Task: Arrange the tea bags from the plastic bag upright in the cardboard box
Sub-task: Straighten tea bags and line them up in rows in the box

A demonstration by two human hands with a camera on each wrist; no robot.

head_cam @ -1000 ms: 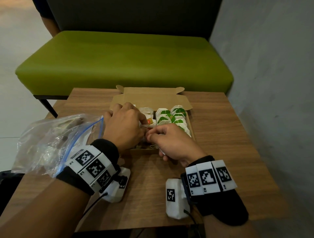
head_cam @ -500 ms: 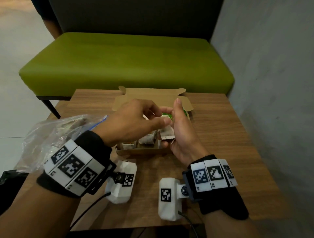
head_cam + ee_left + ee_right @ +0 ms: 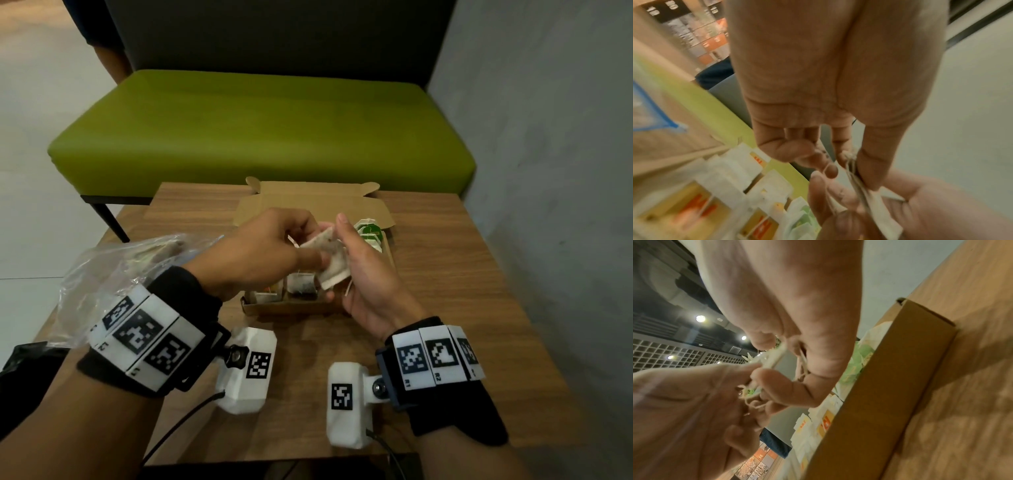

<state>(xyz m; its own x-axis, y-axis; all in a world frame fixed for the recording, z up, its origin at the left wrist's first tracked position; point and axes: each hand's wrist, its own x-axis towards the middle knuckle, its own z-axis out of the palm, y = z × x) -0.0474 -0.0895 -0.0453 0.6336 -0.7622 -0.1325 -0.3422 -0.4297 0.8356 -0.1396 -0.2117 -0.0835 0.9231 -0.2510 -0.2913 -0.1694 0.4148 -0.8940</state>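
An open cardboard box (image 3: 294,310) sits mid-table, with green-tagged tea bags (image 3: 369,233) upright at its far right and orange-tagged ones (image 3: 701,204) in the other rows. Just above the box, both hands hold a few pale tea bags (image 3: 334,270). My left hand (image 3: 313,245) pinches their upper edge between thumb and fingers. My right hand (image 3: 342,260), palm turned left, cradles them with the thumb curled underneath. In the right wrist view, strings tangle between the fingers (image 3: 777,386) around a bag (image 3: 770,360). The clear plastic bag (image 3: 113,270) lies at the left.
The box lid (image 3: 315,205) lies folded back toward a green bench (image 3: 260,126). A grey wall (image 3: 548,171) runs along the table's right side. Bare wooden tabletop (image 3: 462,274) shows right of the box and in front of it.
Both hands have come up out of the box holding tea bags. My right hand turned palm-left, and my left hand moved from the box's left row to pinch the bags.
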